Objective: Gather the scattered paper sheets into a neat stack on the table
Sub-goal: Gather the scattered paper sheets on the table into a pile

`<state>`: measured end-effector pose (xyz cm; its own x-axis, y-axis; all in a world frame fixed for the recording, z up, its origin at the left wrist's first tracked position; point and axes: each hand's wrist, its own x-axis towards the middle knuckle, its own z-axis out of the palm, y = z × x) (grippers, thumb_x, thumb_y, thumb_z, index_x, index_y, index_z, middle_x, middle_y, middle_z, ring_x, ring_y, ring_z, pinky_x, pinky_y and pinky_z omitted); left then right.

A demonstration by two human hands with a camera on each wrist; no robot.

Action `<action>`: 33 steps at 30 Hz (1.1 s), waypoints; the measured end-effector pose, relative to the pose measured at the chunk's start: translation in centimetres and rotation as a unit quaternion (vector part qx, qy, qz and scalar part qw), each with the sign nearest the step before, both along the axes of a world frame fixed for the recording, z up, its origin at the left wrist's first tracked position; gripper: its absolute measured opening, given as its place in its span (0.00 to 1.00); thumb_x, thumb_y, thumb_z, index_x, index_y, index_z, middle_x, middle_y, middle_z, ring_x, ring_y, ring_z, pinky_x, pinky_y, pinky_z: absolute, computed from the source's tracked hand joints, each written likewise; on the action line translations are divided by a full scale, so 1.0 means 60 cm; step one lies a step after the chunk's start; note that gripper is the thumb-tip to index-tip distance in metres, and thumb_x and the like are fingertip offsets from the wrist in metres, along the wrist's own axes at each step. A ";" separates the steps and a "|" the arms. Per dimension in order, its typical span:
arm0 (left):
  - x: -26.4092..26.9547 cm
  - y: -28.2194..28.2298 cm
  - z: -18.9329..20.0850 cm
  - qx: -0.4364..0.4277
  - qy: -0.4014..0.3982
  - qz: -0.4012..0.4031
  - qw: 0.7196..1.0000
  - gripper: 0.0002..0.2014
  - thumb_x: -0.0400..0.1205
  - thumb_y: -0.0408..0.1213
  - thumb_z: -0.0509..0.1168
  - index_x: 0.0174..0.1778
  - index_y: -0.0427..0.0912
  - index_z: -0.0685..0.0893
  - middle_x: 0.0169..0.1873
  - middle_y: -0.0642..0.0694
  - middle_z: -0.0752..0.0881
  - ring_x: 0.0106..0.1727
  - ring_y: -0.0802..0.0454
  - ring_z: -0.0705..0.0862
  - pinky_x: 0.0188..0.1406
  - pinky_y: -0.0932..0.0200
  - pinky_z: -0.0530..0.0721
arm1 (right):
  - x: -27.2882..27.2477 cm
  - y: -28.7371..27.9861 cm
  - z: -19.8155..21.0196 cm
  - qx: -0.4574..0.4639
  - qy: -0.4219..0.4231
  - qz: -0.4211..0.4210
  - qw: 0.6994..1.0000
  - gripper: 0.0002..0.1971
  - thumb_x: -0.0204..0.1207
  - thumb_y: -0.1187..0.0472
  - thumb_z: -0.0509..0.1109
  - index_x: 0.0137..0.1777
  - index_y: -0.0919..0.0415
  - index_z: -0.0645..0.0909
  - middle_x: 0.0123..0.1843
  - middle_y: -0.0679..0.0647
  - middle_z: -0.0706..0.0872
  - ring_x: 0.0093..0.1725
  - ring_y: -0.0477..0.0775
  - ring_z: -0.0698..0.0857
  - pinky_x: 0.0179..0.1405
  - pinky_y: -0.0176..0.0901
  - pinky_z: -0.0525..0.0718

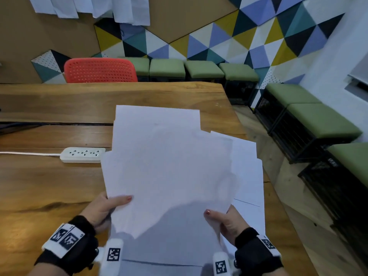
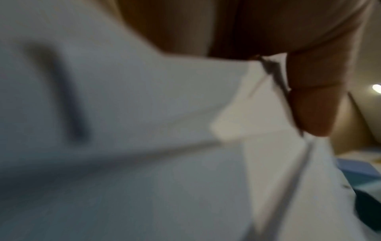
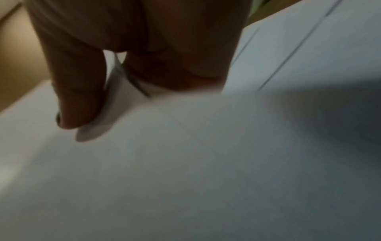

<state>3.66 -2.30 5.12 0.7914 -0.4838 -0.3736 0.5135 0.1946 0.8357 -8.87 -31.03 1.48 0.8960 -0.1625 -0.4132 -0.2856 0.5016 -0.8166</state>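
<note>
My left hand [image 1: 101, 210] and right hand [image 1: 231, 222] each pinch a lower corner of the paper sheets [image 1: 169, 176], thumbs on top, holding the uneven bundle above the wooden table [image 1: 49, 186]. Beyond lie a white power strip [image 1: 82, 154] and a red chair [image 1: 100, 70].

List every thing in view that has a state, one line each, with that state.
paper sheets: fanned and misaligned, lifted at the near edge, not yet squared.
left hand: pinches the sheets' left near edge, thumb on top.
right hand: pinches the right near edge, thumb on top.
power strip: lying flat on the table, sockets empty.
red chair: unoccupied, behind the table.
</note>
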 end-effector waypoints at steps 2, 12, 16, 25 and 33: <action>-0.013 0.001 -0.010 -0.009 0.030 -0.011 0.999 0.38 0.30 0.38 0.87 0.39 0.35 0.92 0.43 0.36 0.92 0.40 0.43 0.91 0.33 0.53 0.89 | -0.006 0.004 -0.008 0.013 0.006 0.010 1.000 0.42 0.27 0.58 0.90 0.47 0.72 0.83 0.38 0.63 0.91 0.36 0.56 0.90 0.32 0.42 0.87; -0.040 -0.001 -0.045 0.116 0.037 -0.059 0.991 0.45 0.33 0.41 0.87 0.50 0.32 0.88 0.47 0.36 0.91 0.48 0.39 0.89 0.45 0.49 0.86 | -0.007 0.011 -0.013 -0.055 0.010 0.016 0.998 0.34 0.36 0.63 0.87 0.48 0.70 0.85 0.40 0.61 0.92 0.39 0.57 0.90 0.36 0.44 0.87; -0.046 -0.019 -0.064 0.157 0.047 -0.028 0.986 0.24 0.59 0.22 0.79 0.52 0.33 0.85 0.44 0.36 0.91 0.48 0.36 0.88 0.48 0.46 0.86 | 0.003 0.025 -0.021 -0.111 0.040 0.050 0.992 0.30 0.40 0.59 0.85 0.47 0.65 0.87 0.43 0.61 0.92 0.43 0.59 0.91 0.43 0.49 0.88; -0.045 0.039 -0.096 0.178 0.024 0.139 0.974 0.13 0.72 0.14 0.65 0.51 0.29 0.80 0.25 0.45 0.90 0.28 0.43 0.87 0.25 0.53 0.87 | 0.009 -0.115 -0.024 -0.490 0.209 -0.150 0.833 0.20 0.75 0.56 0.70 0.66 0.59 0.76 0.65 0.63 0.80 0.60 0.61 0.79 0.62 0.49 0.76; -0.038 0.053 -0.108 0.142 0.093 0.165 0.971 0.19 0.77 0.18 0.61 0.63 0.34 0.76 0.47 0.37 0.84 0.47 0.37 0.82 0.61 0.40 0.74 | -0.004 -0.129 -0.032 -0.612 0.348 0.165 0.691 0.35 0.75 0.36 0.55 0.79 0.35 0.44 0.83 0.67 0.37 0.82 0.69 0.40 0.80 0.65 0.49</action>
<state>1.38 0.89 -1.37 0.7918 -0.0710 -0.6066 0.6097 0.1497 0.7783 -9.08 -38.76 -0.46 0.6215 -0.6055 -0.4971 -0.7564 -0.6291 -0.1792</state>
